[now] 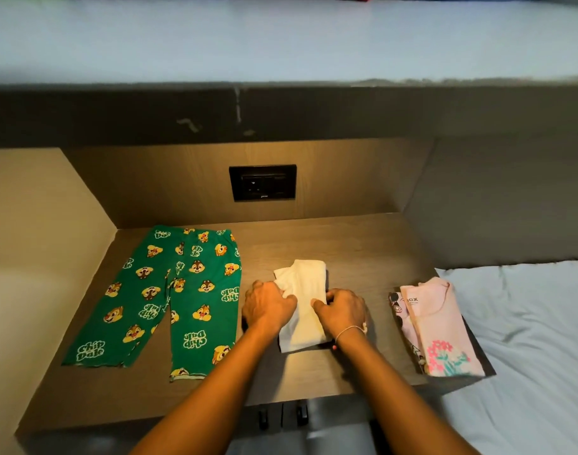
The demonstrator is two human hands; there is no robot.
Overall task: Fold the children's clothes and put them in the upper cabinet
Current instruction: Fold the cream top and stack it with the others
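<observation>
Both hands, left hand (pixel 268 306) and right hand (pixel 341 309), pinching folded white garment (pixel 305 310)

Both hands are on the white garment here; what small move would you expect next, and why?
Probably fold the white garment over once more. The left hand and right hand press its two sides, and it lies longer than the folded pink stack. The green trousers lie unfolded.

Both hands rest on a folded white garment (pixel 305 307) mid-table (pixel 363 251): left hand (pixel 267 305) on its left edge, right hand (pixel 341 308) on its right. Green pants (pixel 169 297) lie flat left; a pink folded stack (pixel 440 330) sits right.
</observation>
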